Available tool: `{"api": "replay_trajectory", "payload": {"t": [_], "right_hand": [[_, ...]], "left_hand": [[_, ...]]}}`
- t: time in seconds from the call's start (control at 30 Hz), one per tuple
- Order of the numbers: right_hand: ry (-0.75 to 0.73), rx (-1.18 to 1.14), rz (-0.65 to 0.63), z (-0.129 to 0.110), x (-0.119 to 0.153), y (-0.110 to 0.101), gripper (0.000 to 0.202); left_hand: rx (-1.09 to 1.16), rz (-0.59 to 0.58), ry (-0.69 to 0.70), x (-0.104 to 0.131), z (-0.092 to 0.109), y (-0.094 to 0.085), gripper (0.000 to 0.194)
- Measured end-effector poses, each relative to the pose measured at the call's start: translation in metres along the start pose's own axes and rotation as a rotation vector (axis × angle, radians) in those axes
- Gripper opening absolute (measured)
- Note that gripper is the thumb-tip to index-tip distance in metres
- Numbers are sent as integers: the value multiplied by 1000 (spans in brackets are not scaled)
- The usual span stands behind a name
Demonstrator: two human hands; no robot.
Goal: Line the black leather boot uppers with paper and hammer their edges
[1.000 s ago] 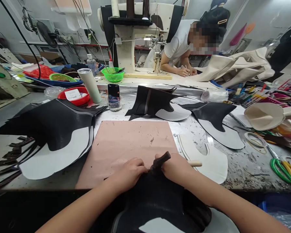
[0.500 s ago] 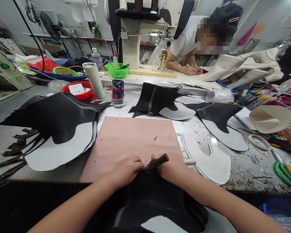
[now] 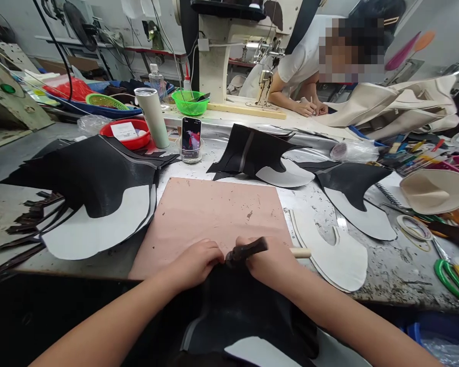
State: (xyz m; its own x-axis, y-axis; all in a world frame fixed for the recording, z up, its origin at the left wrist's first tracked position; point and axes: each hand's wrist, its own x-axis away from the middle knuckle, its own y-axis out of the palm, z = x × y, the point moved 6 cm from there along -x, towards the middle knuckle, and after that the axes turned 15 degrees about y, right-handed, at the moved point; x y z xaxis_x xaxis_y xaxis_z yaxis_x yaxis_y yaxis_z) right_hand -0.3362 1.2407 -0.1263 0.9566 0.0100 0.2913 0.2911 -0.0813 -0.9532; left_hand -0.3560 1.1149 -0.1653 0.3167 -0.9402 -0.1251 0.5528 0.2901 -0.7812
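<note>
Nearest the person, a black piece hangs over the near edge of the worktop, with its far end up by the near edge of a pink mat. The left hand has its fingers bunched at that far end, and they seem to pinch it. The right hand has its fingers wrapped around a hammer, close beside the left one. Both hands have just slid a little to the left, so the hammer's stick now covers less of the white pieces to the right of the mat. I think the work goes on at the same end, only on a new bit of it.

The hammer's head and the fingers hide the very spot they are busy with. The bottom of the black piece is cut off, and the right arm covers some of its side.

Past the mat, the big pile near the worktop's left edge has not moved. The phone behind the mat shows a new picture. Far back, another person's hands look tiny, and I can't make out what they hold.
</note>
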Motion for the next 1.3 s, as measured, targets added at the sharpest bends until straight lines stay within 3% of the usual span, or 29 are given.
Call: {"api": "replay_trajectory", "payload": {"t": [0.33,0.47,0.63,0.83,0.97,1.13,1.3], "right_hand": [[-3,-2,-40,-6,-2,3,17],[-13,36,-12,-13,-4,0,16],[-27,20,-26,-20,-7,10,19],[-3,31,-34,-21,-5,8,17],[75,-27,-19,-19,-6,0,18],[26,7,-42,-28,-8,6,16],[-43,29,3,-40,-6,12,15]], "left_hand": [[-9,27,-27,11,-2,-2,28],[-85,-39,-9,13,-2,-3,31],[39,10,-119,21,-11,-13,16],[-45,136,134,31,-7,-11,26],[-202,105,232,34,0,-7,30],[-278,34,268,33,10,-8,32],[-261,103,219,37,3,-10,26]]}}
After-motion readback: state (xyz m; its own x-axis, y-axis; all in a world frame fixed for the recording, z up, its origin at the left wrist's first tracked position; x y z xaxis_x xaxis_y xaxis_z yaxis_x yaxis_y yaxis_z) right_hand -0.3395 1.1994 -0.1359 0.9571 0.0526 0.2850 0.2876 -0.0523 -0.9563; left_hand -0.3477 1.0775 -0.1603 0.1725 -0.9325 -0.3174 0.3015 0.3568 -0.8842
